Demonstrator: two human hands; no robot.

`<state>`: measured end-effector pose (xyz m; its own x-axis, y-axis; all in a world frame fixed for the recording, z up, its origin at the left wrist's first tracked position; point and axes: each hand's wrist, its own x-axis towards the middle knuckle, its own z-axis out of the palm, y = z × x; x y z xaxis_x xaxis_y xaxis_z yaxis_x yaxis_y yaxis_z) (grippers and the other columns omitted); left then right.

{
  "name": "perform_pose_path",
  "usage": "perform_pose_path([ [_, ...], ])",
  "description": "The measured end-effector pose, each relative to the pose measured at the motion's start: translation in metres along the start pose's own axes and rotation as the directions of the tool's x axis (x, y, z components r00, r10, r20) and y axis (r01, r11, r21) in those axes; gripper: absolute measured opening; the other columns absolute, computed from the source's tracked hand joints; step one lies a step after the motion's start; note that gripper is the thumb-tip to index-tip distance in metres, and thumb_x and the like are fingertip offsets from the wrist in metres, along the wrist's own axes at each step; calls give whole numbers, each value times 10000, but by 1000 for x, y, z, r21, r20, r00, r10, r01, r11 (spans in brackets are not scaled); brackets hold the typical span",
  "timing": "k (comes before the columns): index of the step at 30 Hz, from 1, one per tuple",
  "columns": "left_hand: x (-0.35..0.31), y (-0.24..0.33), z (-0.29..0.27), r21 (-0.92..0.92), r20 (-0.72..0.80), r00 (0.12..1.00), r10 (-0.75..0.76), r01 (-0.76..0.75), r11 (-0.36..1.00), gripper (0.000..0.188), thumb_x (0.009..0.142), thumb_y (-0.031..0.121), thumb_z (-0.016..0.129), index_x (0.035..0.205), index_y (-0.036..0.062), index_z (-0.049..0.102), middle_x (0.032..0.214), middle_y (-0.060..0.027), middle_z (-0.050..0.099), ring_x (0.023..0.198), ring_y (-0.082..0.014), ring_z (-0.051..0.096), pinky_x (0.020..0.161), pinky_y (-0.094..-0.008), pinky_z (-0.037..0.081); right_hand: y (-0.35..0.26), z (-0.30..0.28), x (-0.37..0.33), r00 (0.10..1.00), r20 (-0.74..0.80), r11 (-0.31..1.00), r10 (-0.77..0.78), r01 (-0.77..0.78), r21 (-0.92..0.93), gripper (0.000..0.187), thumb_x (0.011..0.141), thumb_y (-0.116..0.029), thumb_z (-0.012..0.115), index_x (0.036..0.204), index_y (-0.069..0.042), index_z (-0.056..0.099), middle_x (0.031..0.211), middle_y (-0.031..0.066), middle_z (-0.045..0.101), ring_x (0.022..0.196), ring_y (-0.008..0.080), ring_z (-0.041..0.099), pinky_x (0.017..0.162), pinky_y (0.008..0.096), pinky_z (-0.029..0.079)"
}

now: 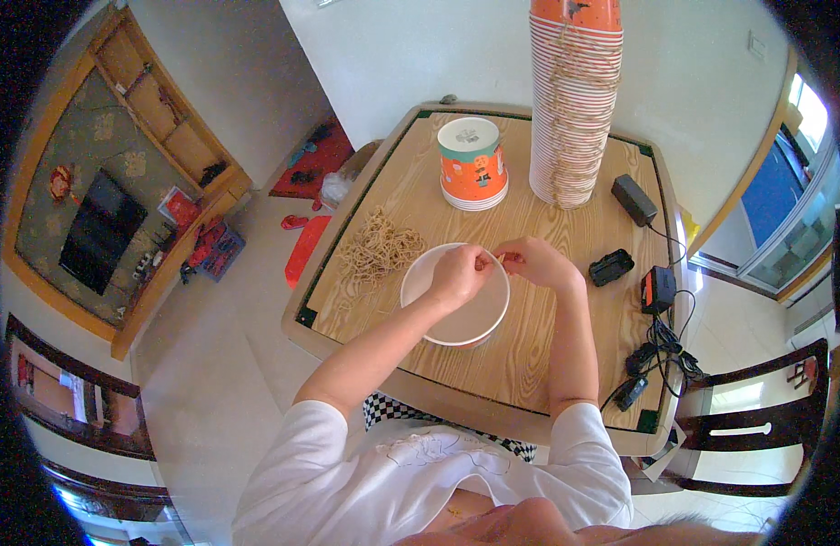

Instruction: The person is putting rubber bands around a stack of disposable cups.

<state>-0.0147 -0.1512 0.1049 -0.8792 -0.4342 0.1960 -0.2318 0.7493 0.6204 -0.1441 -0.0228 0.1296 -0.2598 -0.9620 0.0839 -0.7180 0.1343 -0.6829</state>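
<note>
A white-lined paper bucket (456, 323) stands upright near the front of the wooden table, its open mouth facing me. My left hand (460, 277) reaches over the mouth, fingers pinched together near the right side of the rim. Just outside that rim is my right hand (540, 262), its fingertips also pinched and nearly meeting the left ones. Whatever lies between the fingertips is too small to make out. A tangled pile of tan twine (379, 250) lies left of the bucket.
Behind stands an upside-down orange-and-green paper bucket (474, 168). Beside it rises a tall nested bucket stack (579, 109) with twine down its side. A black adapter (633, 200), black tray (611, 267), orange-black device (657, 289) and coiled cables (661, 350) line the table's right edge.
</note>
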Motion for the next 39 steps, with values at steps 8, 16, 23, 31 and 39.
perform_pose_path([
  [8,-1,2,4,-39,-20,1000,-1,0,999,136,755,173,637,769,38,649,762,-147,651,741,-305,633,656,-404,490,25,8,5,999,-31,998,-19,20,51,164,771,-82,587,925,-50,631,708,88,635,643,179,603,612,313,477],
  [16,-5,8,-17,206,-53,976,210,-195,959,249,736,142,666,961,60,596,902,-119,599,808,-313,618,664,-405,495,18,7,3,994,-64,996,-84,83,-19,139,784,-110,588,900,-34,592,753,110,629,671,204,598,622,316,469],
  [23,8,-5,-42,400,207,945,252,-317,860,165,744,173,662,866,66,632,851,-107,614,792,-299,624,669,-415,498,12,4,5,997,-80,1000,11,-11,10,164,802,-162,583,913,-41,590,834,155,636,775,305,623,679,384,487],
  [31,12,-10,-61,22,456,888,57,-75,997,267,766,285,700,900,56,676,811,-83,667,750,-198,619,703,-337,488,-9,3,1,995,-86,998,-54,50,-50,122,807,-127,588,867,-22,580,729,120,617,680,230,613,625,336,480],
  [39,5,-16,-29,-397,452,882,-131,331,856,233,782,239,686,910,45,675,793,-56,660,714,-131,601,650,-285,478,-21,4,0,980,-187,997,72,-71,9,131,801,-62,587,928,-32,589,785,110,630,707,213,623,643,317,492],
])
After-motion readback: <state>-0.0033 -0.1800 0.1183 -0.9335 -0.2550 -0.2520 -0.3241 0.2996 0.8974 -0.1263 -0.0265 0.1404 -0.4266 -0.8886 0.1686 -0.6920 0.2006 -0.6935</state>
